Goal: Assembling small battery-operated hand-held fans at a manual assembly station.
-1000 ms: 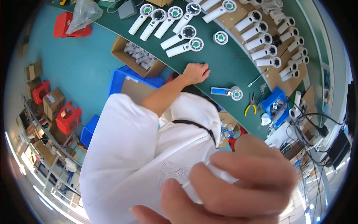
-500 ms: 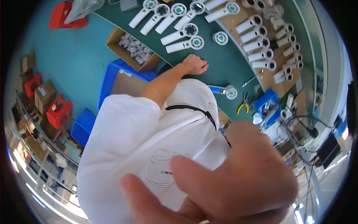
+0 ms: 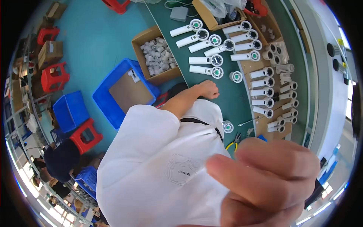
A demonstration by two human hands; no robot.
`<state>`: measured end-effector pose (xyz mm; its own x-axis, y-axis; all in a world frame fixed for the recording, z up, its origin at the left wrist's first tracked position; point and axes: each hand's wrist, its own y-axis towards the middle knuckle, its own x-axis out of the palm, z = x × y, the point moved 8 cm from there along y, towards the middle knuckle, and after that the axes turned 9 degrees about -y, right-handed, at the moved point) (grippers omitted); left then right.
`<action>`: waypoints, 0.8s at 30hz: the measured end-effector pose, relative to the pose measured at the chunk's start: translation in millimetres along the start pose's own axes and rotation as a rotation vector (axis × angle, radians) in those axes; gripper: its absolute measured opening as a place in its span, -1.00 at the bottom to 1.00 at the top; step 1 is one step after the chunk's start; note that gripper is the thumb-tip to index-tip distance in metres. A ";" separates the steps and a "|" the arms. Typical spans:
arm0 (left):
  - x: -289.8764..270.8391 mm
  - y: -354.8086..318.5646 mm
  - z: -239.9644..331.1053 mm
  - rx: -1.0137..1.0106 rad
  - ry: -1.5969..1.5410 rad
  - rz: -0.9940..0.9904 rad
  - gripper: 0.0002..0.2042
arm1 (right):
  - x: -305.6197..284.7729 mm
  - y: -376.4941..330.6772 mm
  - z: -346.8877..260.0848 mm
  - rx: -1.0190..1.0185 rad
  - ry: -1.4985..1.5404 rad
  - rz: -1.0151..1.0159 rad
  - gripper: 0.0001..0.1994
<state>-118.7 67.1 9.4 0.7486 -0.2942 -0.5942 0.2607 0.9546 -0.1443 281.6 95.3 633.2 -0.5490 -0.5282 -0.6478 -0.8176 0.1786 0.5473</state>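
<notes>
My left hand [image 3: 208, 89] rests in a loose fist at the near edge of the green table [image 3: 227, 102], with nothing seen in it. Above it lie several white handheld fans [image 3: 206, 70], handles to the left and round heads to the right. A loose round fan head [image 3: 236, 77] stands on the table just right of them. Large and close to the camera, my right hand [image 3: 268, 178] is raised before my white shirt, fingers bent but apart, holding nothing that I can see. Another fan head [image 3: 227, 126] shows beside my shirt, its handle hidden.
More white fans [image 3: 262, 92] lie in rows on a brown board at the right. A screwdriver [image 3: 247, 122] and yellow-handled pliers [image 3: 232, 145] lie near my right hand. At the left are a cardboard box of white parts [image 3: 141, 41], a blue bin [image 3: 102, 96] and red stools [image 3: 55, 76].
My view has turned, so the table sits lower and the left side of the room shows more. My right hand has moved right, and its fingers have drawn in. The left fist stays on the table.
</notes>
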 end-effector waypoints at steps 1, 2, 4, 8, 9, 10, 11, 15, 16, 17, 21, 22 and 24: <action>-0.7 -0.1 -2.3 0.011 -0.001 -0.003 -0.63 | 62.6 43.2 15.1 0.002 0.004 0.004 -0.70; -0.7 -4.3 -9.4 -0.033 0.003 0.001 -0.63 | 137.5 95.9 40.9 0.002 0.024 0.010 -0.71; 0.6 -2.8 -5.4 -0.045 -0.006 -0.005 -0.63 | 234.9 162.2 67.7 0.025 0.040 0.016 -0.72; 3.4 3.6 -6.1 -0.044 -0.051 -0.020 -0.62 | 302.1 180.8 101.4 0.092 0.072 0.076 -0.74; 1.1 4.6 -6.1 -0.053 -0.045 -0.006 -0.62 | 360.7 219.5 111.8 0.112 0.069 0.091 -0.75; -0.7 7.1 -6.3 -0.058 -0.041 0.007 -0.61 | 383.4 232.0 119.1 0.134 0.061 0.104 -0.75; 3.0 6.8 -13.0 -0.078 -0.039 0.041 -0.60 | 397.0 236.8 124.4 0.153 0.048 0.119 -0.76; 15.7 -8.8 -38.0 0.105 0.006 0.254 -0.58 | 398.5 184.7 193.8 0.351 0.015 0.094 -0.69; 9.3 7.0 -18.6 -0.001 -0.004 0.112 -0.59 | 422.3 141.0 219.1 0.415 -0.043 0.070 -0.64; -5.7 11.1 3.7 -0.136 0.002 -0.005 -0.58 | 447.4 91.5 235.3 0.547 -0.079 0.044 -0.65; 0.7 10.5 -14.9 -0.152 -0.172 0.001 -0.59 | 503.8 -95.8 252.2 1.235 0.231 0.322 -0.78; -1.8 9.8 -11.0 -0.145 -0.182 0.000 -0.59 | 508.5 -145.1 243.7 1.348 0.304 0.548 -0.80; -0.1 5.9 -11.3 -0.157 -0.144 0.005 -0.60 | 515.6 -216.5 219.4 1.567 0.393 0.780 -0.80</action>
<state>-124.1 73.3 -0.3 0.8320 -0.2825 -0.4775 0.1670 0.9483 -0.2701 137.5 -33.6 64.5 -0.9713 -0.0501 -0.2326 0.0696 0.8751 -0.4790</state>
